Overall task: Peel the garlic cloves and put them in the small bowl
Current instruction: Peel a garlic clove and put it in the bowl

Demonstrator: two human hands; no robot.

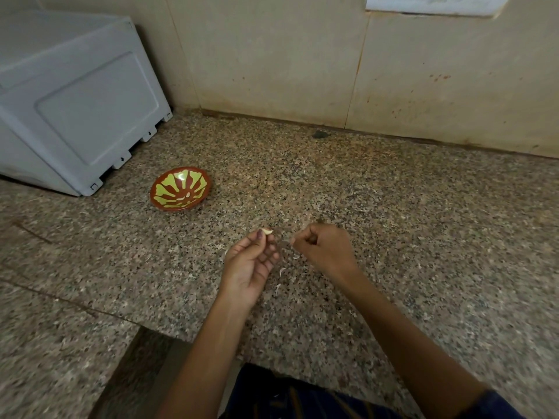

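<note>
My left hand (252, 261) pinches a pale garlic clove (268, 231) at its fingertips, palm turned up, above the speckled counter. My right hand (325, 247) is just to its right with fingers curled in; a thin scrap of skin seems to hang from its fingertips, too small to be sure. The small bowl (181, 188), brown with a yellow-green petal pattern, sits on the counter up and to the left of my hands. A pale clove lies inside the bowl.
Several pale bits of garlic skin (282, 271) lie on the granite counter (393, 207) under my hands. A white appliance (75, 98) stands at the back left, close to the bowl. The tiled wall (302, 55) runs along the back. The counter's front edge is near my body.
</note>
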